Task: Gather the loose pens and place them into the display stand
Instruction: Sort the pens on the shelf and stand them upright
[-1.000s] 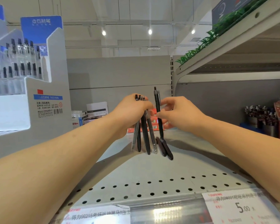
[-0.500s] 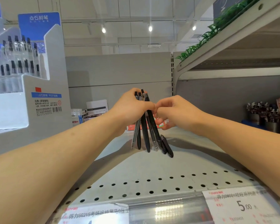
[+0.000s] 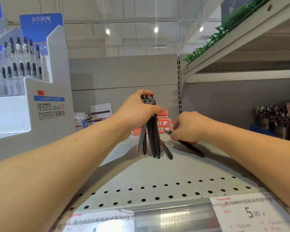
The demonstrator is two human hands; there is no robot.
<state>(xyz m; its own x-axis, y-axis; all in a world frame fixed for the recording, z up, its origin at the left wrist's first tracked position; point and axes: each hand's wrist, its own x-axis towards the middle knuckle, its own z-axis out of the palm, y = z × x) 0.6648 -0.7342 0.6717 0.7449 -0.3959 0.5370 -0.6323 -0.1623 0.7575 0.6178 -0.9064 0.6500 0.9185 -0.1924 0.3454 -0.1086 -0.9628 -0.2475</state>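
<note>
My left hand (image 3: 137,113) grips a bundle of several dark pens (image 3: 153,139), held upright with their tips hanging just above the grey perforated shelf (image 3: 157,173). To the right, my right hand (image 3: 189,126) reaches down to the shelf and its fingers pinch a single black pen (image 3: 192,148) lying there at a slant. One more dark pen (image 3: 167,150) leans out from the bottom of the bundle. The white and blue display stand (image 3: 28,101) rises at the far left, with rows of pens in its upper tiers.
Red and white boxes (image 3: 164,122) and small cartons (image 3: 94,116) sit at the back of the shelf. Cups of pens (image 3: 273,118) stand at the right under an upper shelf (image 3: 241,39) with plastic grass. Price labels (image 3: 248,213) line the front edge.
My right hand has let go of the pen it passed into the left hand's bundle, dropped to the shelf on the right and taken hold of another pen there.
</note>
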